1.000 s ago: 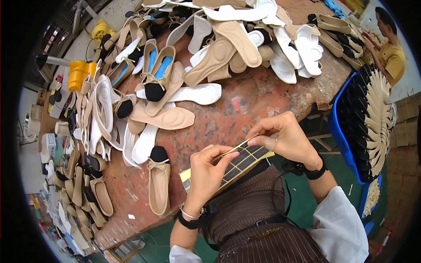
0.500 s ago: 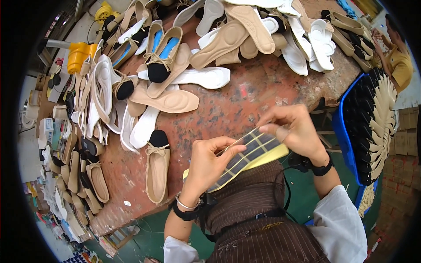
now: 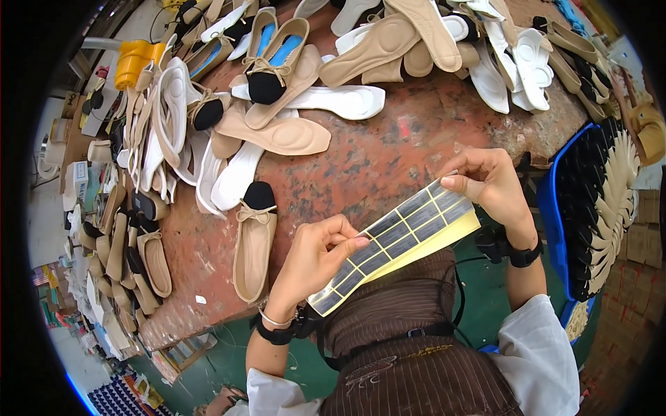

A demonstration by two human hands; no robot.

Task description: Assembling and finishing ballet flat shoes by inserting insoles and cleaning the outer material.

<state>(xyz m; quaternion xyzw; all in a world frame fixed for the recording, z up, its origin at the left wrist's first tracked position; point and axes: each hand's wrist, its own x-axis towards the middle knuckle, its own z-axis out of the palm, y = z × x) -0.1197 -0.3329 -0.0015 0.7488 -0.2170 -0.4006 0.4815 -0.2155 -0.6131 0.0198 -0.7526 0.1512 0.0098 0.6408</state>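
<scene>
A long sheet of dark grey rectangular stickers on yellow backing (image 3: pixel 399 239) is stretched at a slant between my hands, above my lap at the table's front edge. My left hand (image 3: pixel 316 256) is closed on the sheet's upper edge near its left part, thumb and forefinger pinched. At the upper right corner my right hand (image 3: pixel 485 184) pinches with thumb and fingertips; whether a single sticker is between them is too small to tell. To the left of my left hand, a beige flat shoe with black toe and bow (image 3: pixel 254 243) lies on the table.
Beige insoles (image 3: pixel 281 135), white insoles (image 3: pixel 343 100) and more flat shoes (image 3: pixel 277 62) are piled across the back and left of the red-brown table (image 3: pixel 374 163). On the right stands a blue crate (image 3: pixel 551 208) with black and beige shoe parts. Another person (image 3: pixel 649 132) is beyond it.
The right hand has moved up and right, and the sticker sheet is flatter and more fully in sight. The left hand still pinches its edge. The whole view has shifted slightly.
</scene>
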